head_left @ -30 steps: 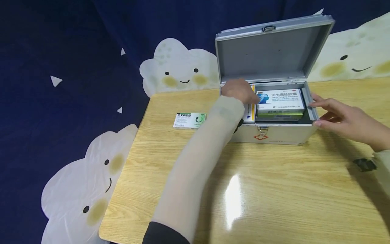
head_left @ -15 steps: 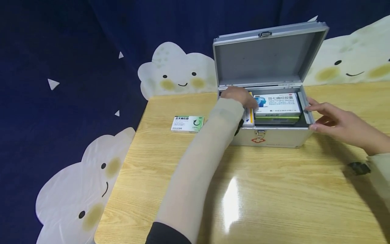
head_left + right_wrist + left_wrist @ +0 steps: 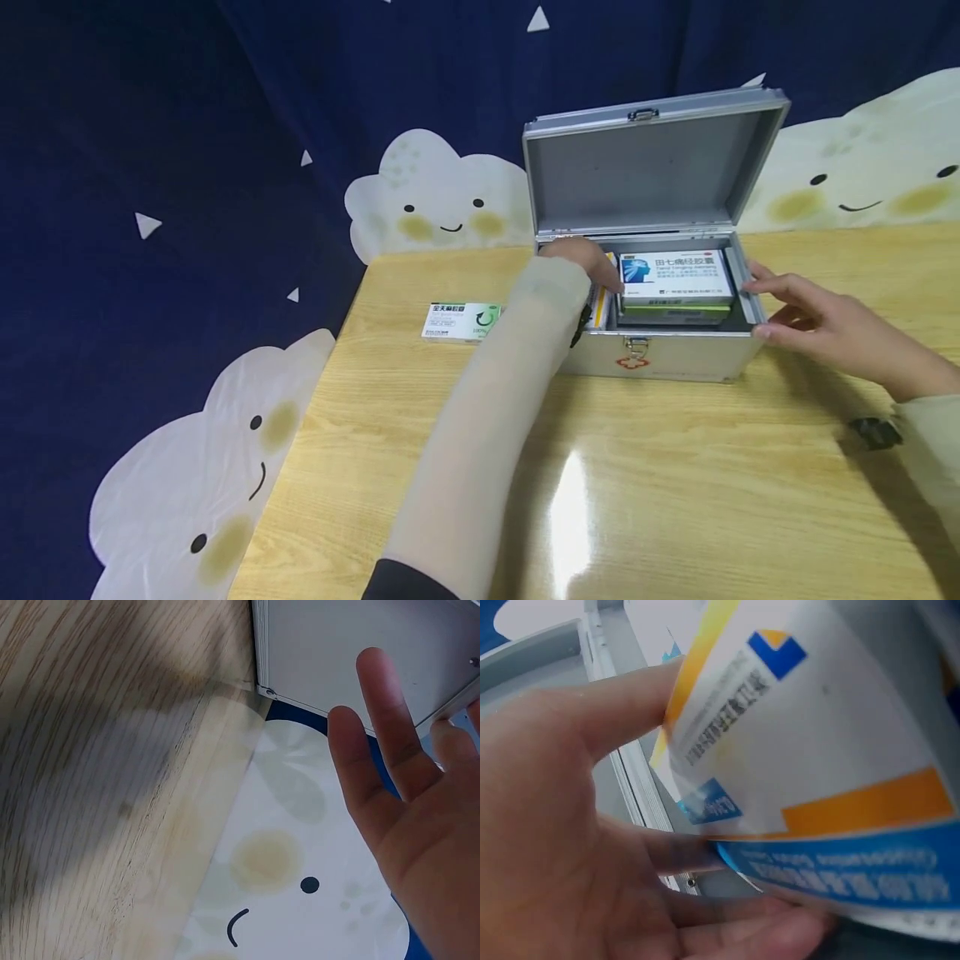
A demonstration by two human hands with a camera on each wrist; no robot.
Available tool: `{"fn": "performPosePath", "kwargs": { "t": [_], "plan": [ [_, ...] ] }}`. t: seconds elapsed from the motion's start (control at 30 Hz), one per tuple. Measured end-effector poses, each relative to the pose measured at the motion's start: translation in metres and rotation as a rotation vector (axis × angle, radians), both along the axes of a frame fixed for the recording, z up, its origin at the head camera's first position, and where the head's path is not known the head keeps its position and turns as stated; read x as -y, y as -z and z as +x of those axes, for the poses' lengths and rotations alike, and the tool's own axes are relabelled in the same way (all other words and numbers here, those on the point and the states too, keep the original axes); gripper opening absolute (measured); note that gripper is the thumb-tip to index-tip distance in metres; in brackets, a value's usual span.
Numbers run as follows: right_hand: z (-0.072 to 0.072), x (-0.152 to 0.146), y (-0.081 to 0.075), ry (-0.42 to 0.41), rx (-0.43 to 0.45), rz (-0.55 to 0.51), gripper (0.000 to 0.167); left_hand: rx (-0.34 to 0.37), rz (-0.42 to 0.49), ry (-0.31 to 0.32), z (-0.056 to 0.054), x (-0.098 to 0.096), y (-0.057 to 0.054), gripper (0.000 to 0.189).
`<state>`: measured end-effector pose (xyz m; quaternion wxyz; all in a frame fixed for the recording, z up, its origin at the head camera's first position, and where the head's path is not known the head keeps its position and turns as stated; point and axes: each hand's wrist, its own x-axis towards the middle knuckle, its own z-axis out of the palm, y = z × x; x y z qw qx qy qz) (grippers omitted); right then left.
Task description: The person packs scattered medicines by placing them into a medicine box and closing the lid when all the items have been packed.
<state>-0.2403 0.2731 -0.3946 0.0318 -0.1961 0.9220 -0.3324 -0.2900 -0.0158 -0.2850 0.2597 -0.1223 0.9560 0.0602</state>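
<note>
A silver medicine case (image 3: 675,358) with a red cross outline on its front stands on the table, lid raised. My left hand (image 3: 581,257) reaches into its left part. In the left wrist view the thumb and fingers hold a white medicine box (image 3: 832,720) with orange and blue bands; the right part of this box is out of frame. At the case's right end is my right hand (image 3: 825,321), index finger and thumb touching the rim. Its other fingers (image 3: 390,697) lie extended along the side wall. A white capsule box (image 3: 675,275) lies over a green box (image 3: 675,315) inside.
A white and green capsule box (image 3: 461,322) lies on the wooden table (image 3: 360,417), left of the case. The open lid (image 3: 645,167) leans back near a dark blue curtain (image 3: 225,100) with cloud prints.
The view has shifted, so the case and table appear lower. Both hands keep nearly the same places at the case, the left inside it and the right at its right rim.
</note>
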Motion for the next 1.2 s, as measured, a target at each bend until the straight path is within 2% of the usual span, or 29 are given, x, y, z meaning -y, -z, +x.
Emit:
{"fn": "performPosePath", "kwargs": {
  "t": [0.27, 0.33, 0.4, 0.47, 0.6, 0.7, 0.8, 0.97, 1.03, 1.2],
  "plan": [
    [0.001, -0.001, 0.001, 0.002, -0.007, 0.004, 0.048, 0.047, -0.013, 0.087, -0.008, 0.004, -0.006, 0.061],
    [0.001, -0.001, 0.001, 0.007, -0.005, 0.003, 0.048, 0.041, -0.023, 0.114, -0.008, 0.004, -0.006, 0.06],
    [0.001, -0.002, 0.001, 0.012, 0.0, 0.004, 0.048, 0.018, -0.032, 0.115, -0.006, 0.004, -0.006, 0.057],
    [0.001, -0.002, 0.001, 0.017, 0.008, 0.011, 0.048, -0.012, -0.019, 0.083, -0.003, 0.003, -0.005, 0.053],
    [0.001, -0.002, 0.001, 0.019, 0.016, 0.014, 0.049, -0.051, 0.115, -0.046, 0.005, 0.003, -0.005, 0.035],
    [0.001, -0.002, 0.001, 0.01, 0.009, -0.008, 0.049, -0.068, 0.184, -0.086, 0.01, 0.002, -0.008, 0.025],
    [0.0, -0.001, 0.002, 0.005, 0.009, -0.014, 0.049, -0.084, 0.137, -0.043, 0.013, 0.0, -0.009, 0.022],
    [0.0, -0.001, 0.001, 0.013, 0.025, 0.002, 0.049, -0.095, -0.02, 0.113, 0.017, -0.003, -0.008, 0.022],
    [0.0, -0.001, 0.002, 0.011, 0.021, -0.005, 0.049, -0.095, -0.053, 0.143, 0.018, -0.004, -0.009, 0.024],
    [0.001, 0.0, 0.001, 0.008, 0.017, -0.017, 0.049, -0.055, 0.017, 0.064, 0.015, -0.003, -0.01, 0.026]
  ]
}}
